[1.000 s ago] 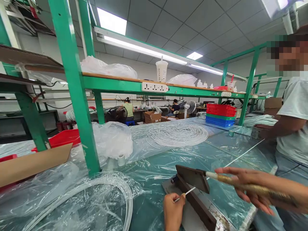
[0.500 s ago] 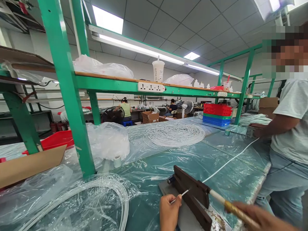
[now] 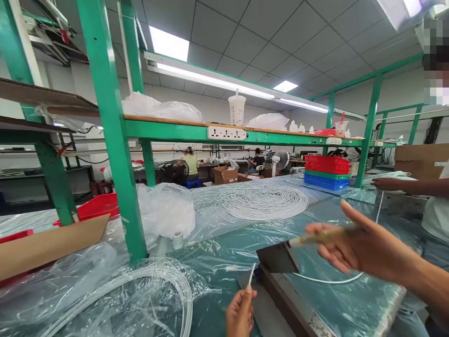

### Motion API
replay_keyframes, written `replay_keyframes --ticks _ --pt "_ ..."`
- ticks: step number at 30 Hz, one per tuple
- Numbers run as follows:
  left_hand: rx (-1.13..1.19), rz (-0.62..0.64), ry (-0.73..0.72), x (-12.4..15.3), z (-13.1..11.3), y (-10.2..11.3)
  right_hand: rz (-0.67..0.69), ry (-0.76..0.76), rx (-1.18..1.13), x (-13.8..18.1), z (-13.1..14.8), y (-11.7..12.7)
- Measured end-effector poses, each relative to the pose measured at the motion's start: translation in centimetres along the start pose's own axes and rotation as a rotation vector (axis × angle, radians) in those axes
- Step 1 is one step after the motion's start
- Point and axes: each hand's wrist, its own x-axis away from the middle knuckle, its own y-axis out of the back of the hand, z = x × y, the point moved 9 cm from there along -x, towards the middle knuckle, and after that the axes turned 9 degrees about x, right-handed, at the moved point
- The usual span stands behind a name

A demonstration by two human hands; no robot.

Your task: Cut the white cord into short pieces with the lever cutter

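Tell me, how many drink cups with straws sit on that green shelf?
2. A tall white cup stands above the power strip; a smaller clear cup with a red straw stands farther right. Plastic bags might hide more.

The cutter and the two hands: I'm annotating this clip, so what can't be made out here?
- Right hand: motion-blurred in the head view; its grip on the cutter handle is unclear.
- Left hand: cut off by the bottom edge.
- White cable: its cut end is too small to judge.
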Motion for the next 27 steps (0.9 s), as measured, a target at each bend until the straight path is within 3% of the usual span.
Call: replay_keyframes --ticks 2,5,10,14,17,20,22,25,27 --pt "0.013 0.002 -0.009 -0.1 0.7 -0.2 0.102 0.058 0.015 -4.3 3.6 -1.4" --pt "0.031 -0.001 -0.034 -0.3 1.0 -0.3 0.134 0.117 0.029 -11.6 5.6 -1.8" --pt "0.033 -0.031 -0.041 -0.7 0.7 0.6 0.025 0.115 0.076 -21.1 4.0 -1.1" --pt "0.006 -0.029 -0.044 -1.3 0.9 1.2 -0.056 0.127 0.136 -24.2 2.6 -1.0" --pt "0.022 -0.006 -0.044 -1.8 0.9 1.7 -0.181 0.194 0.209 -23.3 2.6 -0.4" --pt "0.096 0.001 -0.086 -1.9 -0.7 2.1 -0.200 0.276 0.306 -19.1 2.0 -0.9" --pt "0.178 -0.039 -0.154 -1.3 -2.7 2.2 -0.048 0.225 0.407 -15.3 -0.6 -2.8" --pt "0.333 -0.110 -0.217 0.4 -5.3 1.3 0.326 -0.029 0.550 -8.9 -8.3 -6.5" --pt "0.443 -0.108 -0.189 1.6 -5.8 -0.5 0.374 -0.121 0.468 -5.6 -12.5 -7.6"
